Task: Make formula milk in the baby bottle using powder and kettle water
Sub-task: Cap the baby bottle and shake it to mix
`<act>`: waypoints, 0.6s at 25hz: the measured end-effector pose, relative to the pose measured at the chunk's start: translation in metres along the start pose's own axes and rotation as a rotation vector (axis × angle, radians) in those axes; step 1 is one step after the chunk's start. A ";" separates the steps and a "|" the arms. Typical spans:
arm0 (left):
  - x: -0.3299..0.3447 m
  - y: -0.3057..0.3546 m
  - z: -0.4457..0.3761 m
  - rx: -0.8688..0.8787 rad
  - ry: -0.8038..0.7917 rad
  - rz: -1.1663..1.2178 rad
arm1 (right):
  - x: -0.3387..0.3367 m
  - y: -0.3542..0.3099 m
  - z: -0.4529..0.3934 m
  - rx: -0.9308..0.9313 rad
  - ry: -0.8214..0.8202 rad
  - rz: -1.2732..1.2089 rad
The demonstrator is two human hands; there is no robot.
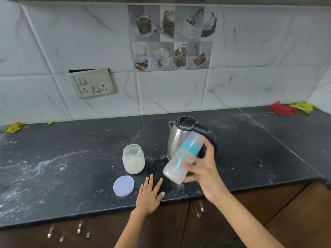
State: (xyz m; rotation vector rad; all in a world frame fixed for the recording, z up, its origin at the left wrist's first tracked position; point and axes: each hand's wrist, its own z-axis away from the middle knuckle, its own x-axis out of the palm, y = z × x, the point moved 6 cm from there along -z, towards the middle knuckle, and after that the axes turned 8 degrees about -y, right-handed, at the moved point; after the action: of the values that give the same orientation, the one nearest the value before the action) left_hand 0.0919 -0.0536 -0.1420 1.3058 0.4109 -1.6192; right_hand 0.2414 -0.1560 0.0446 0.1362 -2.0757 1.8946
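My right hand (204, 169) grips a clear baby bottle (182, 158) with blue and pink print, tilted in the air with its top up and to the right. White milky contents sit at its lower end. The bottle is blurred. Behind it stands a steel kettle (179, 135) with a black lid and handle. An open glass jar (133, 159) of white powder stands to the left, with something pale sticking up inside it. Its lilac lid (124, 185) lies on the black counter (80, 158). My left hand (150, 194) rests flat on the counter beside the lid.
White powder is smeared across the counter's left part. Yellow cloth (13, 127) lies at the far left, red (282, 109) and yellow cloths (302, 106) at the back right. A switch panel (92, 84) is on the tiled wall. Brown cabinet doors are below.
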 end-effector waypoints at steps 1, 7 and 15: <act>0.000 0.001 -0.001 0.012 0.005 0.011 | -0.009 -0.007 -0.002 -0.040 0.058 -0.058; 0.002 -0.003 -0.003 0.013 0.020 0.033 | 0.000 0.005 0.001 0.028 -0.036 0.008; 0.000 -0.001 0.000 0.008 0.030 0.042 | 0.000 0.004 -0.004 0.014 -0.015 -0.074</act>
State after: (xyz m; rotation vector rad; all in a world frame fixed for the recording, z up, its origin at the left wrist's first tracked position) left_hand 0.0914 -0.0526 -0.1421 1.3378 0.3925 -1.5699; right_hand 0.2413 -0.1520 0.0405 0.2279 -2.0382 1.8697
